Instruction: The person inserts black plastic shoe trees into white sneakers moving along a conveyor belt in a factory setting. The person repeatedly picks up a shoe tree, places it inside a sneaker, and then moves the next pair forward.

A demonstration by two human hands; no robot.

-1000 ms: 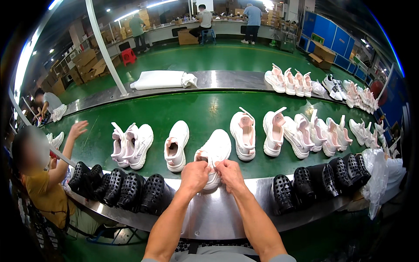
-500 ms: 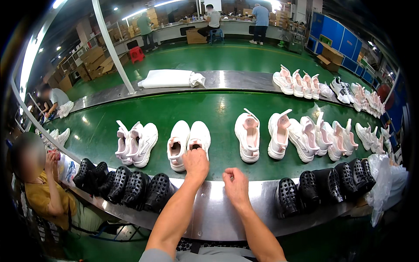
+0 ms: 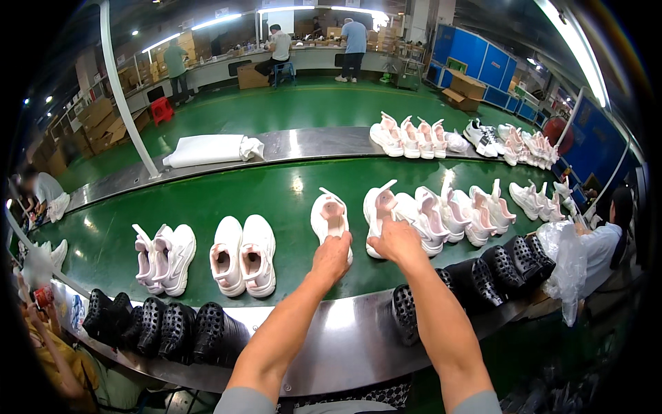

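Two white sneakers with pink linings stand on the green belt in front of me, toes away and tongues raised. My left hand [image 3: 332, 258] is closed at the heel of the left sneaker [image 3: 329, 209], covering its back end. On the other sneaker [image 3: 376, 207], my right hand [image 3: 398, 241] grips the heel opening, with its fingertips partly hidden. Left of them stands a pair of white sneakers [image 3: 257, 250] side by side, dark inside their openings. Further left is another white pair [image 3: 174, 260].
Black shoe-shaped forms with round holes [image 3: 209, 331] line the metal edge [image 3: 331, 324] on both sides. More white sneakers [image 3: 452, 210] stand to the right. White sheeting [image 3: 214, 150] lies on the far ledge. A person [image 3: 603, 234] sits right beside clear plastic bags [image 3: 565, 262]; another person [image 3: 65, 352] is left.
Both hands have moved right: my left hand from the dark-lined pair to a pink-lined sneaker, my right from above the belt's near edge to the sneaker beside it. The view has turned right.
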